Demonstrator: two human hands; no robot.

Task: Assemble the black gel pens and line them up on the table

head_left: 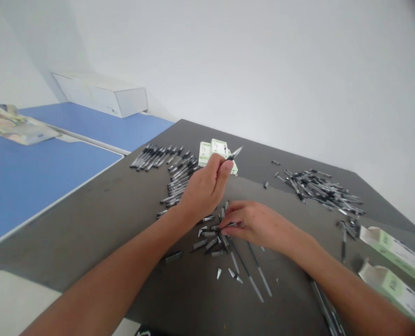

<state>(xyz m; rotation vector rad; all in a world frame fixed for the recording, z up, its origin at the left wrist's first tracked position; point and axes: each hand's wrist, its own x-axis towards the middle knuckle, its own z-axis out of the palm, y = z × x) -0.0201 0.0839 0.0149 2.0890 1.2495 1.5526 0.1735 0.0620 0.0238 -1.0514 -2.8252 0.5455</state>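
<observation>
My left hand (205,189) is raised above the dark table (98,219), fingers closed round a pen (234,154) whose tip sticks out past my thumb. My right hand (254,223) rests on the table and pinches a small grey pen tip (228,226) out of a scatter of loose pen tips (210,240). A few thin refills (252,270) lie just below that hand.
Rows of finished black pens (165,163) lie at the back left, and a loose heap of pens (319,189) at the right. Small green-white boxes (212,149) sit behind my left hand; longer green boxes (396,261) lie at the right edge. A blue table (35,172) with a white box (102,93) stands to the left.
</observation>
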